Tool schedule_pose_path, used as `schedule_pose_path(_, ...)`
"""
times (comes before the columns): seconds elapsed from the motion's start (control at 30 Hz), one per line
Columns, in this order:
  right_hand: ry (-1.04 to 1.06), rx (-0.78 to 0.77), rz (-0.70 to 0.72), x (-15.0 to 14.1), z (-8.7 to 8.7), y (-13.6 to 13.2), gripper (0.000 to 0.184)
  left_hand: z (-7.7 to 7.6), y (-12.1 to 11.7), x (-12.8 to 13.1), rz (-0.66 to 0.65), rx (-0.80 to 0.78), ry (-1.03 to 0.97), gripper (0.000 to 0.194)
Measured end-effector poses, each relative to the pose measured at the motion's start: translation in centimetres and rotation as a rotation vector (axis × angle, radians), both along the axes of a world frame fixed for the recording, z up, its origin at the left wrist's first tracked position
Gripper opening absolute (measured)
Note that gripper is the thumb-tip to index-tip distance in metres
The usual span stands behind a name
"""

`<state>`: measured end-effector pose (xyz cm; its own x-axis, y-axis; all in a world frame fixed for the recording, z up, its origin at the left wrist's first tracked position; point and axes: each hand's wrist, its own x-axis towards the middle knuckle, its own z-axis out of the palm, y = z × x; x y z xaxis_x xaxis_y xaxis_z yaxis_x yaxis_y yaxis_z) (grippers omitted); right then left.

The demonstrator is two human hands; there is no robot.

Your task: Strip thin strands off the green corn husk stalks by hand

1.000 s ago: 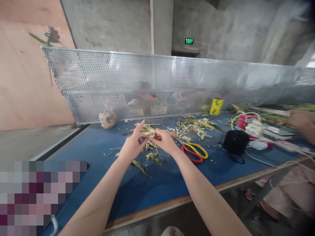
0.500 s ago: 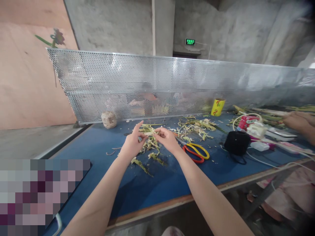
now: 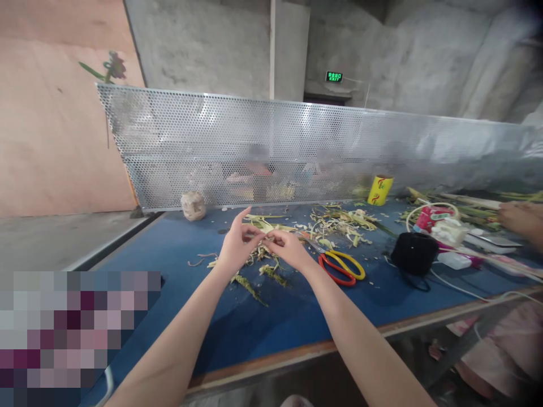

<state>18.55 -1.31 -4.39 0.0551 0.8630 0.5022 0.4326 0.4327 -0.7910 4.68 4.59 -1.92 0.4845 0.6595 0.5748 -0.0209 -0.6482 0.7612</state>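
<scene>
Above a blue tabletop (image 3: pixel 229 339), my left hand (image 3: pixel 238 244) and my right hand (image 3: pixel 289 247) meet at the fingertips, both closed in a pinch. One left digit points upward. A small pale green plant strip seems to be between them, mostly hidden by the fingers. Under and behind the hands lie loose green and pale plant strips (image 3: pixel 271 222). Closer to me are two short braided plant pieces, one braid (image 3: pixel 250 289) beside another braid (image 3: pixel 274 275). Scissors (image 3: pixel 343 267) with red and yellow handles rest just right of my right hand.
A perforated metal screen (image 3: pixel 203 147) runs along the back. Plant scraps (image 3: pixel 345 223), a yellow roll (image 3: pixel 380 190), a black pouch (image 3: pixel 414 252), a red packet (image 3: pixel 433 215) and cables lie rightward. A pale lump (image 3: pixel 193 205) stands back left. Another person's hand (image 3: pixel 520 217) is far right.
The view has shifted slightly, so everything sits a little further right and lower. My fingertips have come closer together, covering more of the pale strip.
</scene>
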Motion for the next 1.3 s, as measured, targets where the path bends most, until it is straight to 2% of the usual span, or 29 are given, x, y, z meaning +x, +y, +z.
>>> schedule_pose_path(0.23,0.015,0.0,0.013,-0.2,0.2,0.0,0.02,0.4,-0.2,0.1,0.028,-0.166,-0.142,0.062)
schedule_pose_path(0.37,0.015,0.001,-0.002,-0.2,0.1,0.1,0.018,-0.1,-0.3,0.5,-0.031,-0.26,-0.041,0.065)
schedule_pose_path(0.47,0.012,-0.007,0.009,-0.2,0.1,0.0,0.015,-0.4,-0.4,0.5,-0.06,-0.187,0.087,0.067)
schedule_pose_path(0.53,0.021,-0.018,0.028,-0.3,0.1,0.0,0.017,-0.3,-0.4,0.3,-0.023,-0.109,0.104,0.064)
schedule_pose_path(0.63,0.038,-0.04,0.062,-0.4,0.0,0.0,0.021,-0.2,-0.2,0.0,0.048,-0.084,0.092,0.065)
schedule_pose_path(0.77,0.021,-0.05,0.065,-0.4,0.0,0.1,0.016,-0.2,-0.1,0.0,0.106,-0.087,0.115,0.065)
schedule_pose_path(0.87,-0.013,-0.051,0.055,-0.5,-0.1,0.0,0.013,-0.2,-0.3,0.0,0.161,-0.018,0.191,0.063)
schedule_pose_path(1.03,-0.082,-0.052,0.055,-0.5,-0.2,-0.2,0.007,-0.1,-1.0,-0.2,0.152,0.106,0.311,0.066)
schedule_pose_path(1.17,-0.088,-0.053,0.065,-0.5,-0.2,-0.3,0.007,0.0,-1.4,-0.3,0.08,0.085,0.277,0.067)
schedule_pose_path(1.3,-0.04,-0.06,0.091,-0.7,0.1,-0.4,0.013,-0.1,-1.5,0.0,0.067,-0.028,0.128,0.07)
